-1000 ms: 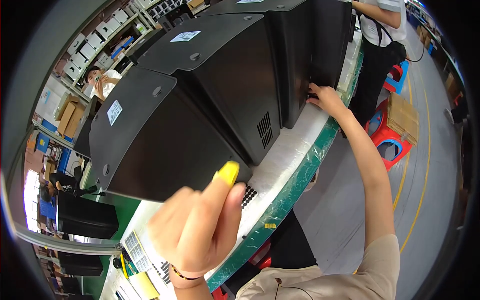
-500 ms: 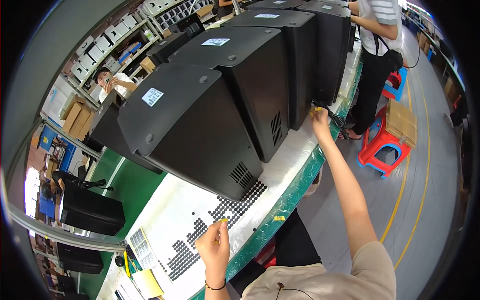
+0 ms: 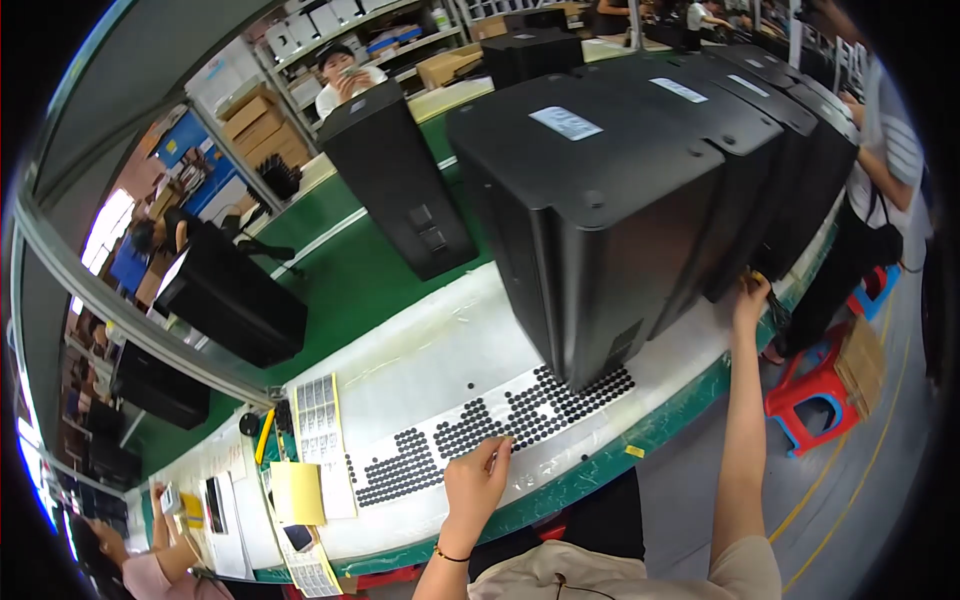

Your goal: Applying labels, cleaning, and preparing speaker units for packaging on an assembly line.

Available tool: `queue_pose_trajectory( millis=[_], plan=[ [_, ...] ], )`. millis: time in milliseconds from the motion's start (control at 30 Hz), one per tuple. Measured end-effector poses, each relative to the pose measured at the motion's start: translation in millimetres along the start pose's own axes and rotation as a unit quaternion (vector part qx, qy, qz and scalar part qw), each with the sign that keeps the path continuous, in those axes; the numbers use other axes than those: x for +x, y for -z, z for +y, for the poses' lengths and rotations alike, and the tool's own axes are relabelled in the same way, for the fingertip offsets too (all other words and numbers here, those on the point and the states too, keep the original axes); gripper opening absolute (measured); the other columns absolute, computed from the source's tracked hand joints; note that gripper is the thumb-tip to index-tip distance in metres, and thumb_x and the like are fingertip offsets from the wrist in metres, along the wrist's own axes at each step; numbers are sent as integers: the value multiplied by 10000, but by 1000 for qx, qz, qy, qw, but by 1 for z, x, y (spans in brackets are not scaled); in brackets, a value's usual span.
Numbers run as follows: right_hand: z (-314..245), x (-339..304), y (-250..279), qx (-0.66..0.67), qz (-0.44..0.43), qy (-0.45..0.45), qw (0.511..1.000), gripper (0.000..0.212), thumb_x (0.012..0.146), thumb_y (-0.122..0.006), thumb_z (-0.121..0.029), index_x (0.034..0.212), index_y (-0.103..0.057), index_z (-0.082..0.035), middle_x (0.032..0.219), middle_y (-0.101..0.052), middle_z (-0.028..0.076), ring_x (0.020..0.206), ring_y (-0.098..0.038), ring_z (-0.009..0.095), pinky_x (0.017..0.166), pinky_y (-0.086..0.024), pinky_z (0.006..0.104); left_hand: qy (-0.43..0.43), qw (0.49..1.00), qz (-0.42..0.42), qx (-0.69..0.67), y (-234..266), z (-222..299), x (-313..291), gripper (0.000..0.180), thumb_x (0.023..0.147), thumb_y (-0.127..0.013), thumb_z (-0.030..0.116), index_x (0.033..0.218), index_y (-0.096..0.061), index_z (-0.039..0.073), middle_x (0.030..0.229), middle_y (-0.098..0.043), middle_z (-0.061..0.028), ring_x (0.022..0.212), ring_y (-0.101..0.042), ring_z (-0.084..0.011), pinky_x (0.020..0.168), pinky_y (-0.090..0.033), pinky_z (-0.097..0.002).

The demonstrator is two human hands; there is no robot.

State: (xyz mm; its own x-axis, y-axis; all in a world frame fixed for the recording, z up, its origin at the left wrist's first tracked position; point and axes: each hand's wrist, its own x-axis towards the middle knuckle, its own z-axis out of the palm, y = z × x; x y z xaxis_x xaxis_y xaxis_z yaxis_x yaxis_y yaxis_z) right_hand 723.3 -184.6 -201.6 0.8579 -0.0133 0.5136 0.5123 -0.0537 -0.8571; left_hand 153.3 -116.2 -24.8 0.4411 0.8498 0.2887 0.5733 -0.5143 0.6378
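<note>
Little black dots (image 3: 400, 480) run along the foot of the front black cabinet (image 3: 640, 260), mostly left of it. Left hand (image 3: 475, 485) is low over them, fingertips close together — the yellow bit at its tips half a second ago doesn't show now, so can't tell if it's gripping anything. Right hand (image 3: 750, 298) is right of the cabinet, curled by a yellow scrap (image 3: 757, 276) — grip unclear. Red stool (image 3: 806, 400) stands further right.

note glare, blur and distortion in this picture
All in the head view: fisheye distortion bows the green table edge; a bright patch at left is blown out; the nearest black cabinet's side carries a dull sheen; the striped sleeve at upper right looks soft.
</note>
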Motion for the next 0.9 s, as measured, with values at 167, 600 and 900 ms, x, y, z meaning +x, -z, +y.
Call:
queue_pose_trajectory(
  millis=[167,600,900],
  plan=[
    [-9,7,0,-10,3,-1,1000,316,905,-520,-68,1191,-392,-30,1069,-611,159,966,-617,238,857,-458,318,29,999,8,-24,8,-13,-5,145,855,-670,205,861,-706,65,491,-521,-73,398,-508,-183,404,-361,-301],
    [-9,22,-27,67,-85,-164,981,425,893,-518,-128,1277,-407,18,1213,-523,124,1087,-518,219,916,-413,317,-46,997,21,-53,24,10,-12,141,877,-628,204,843,-683,79,519,-533,-93,421,-522,-221,414,-374,-323],
    [-1,16,-23,-156,-8,-17,988,396,919,-485,-260,1226,-421,-18,1129,-581,291,1054,-553,452,871,-452,468,1,997,59,-44,40,-27,-34,139,865,-657,178,844,-694,46,470,-411,-77,387,-358,-155,406,-287,-300]
  ],
)
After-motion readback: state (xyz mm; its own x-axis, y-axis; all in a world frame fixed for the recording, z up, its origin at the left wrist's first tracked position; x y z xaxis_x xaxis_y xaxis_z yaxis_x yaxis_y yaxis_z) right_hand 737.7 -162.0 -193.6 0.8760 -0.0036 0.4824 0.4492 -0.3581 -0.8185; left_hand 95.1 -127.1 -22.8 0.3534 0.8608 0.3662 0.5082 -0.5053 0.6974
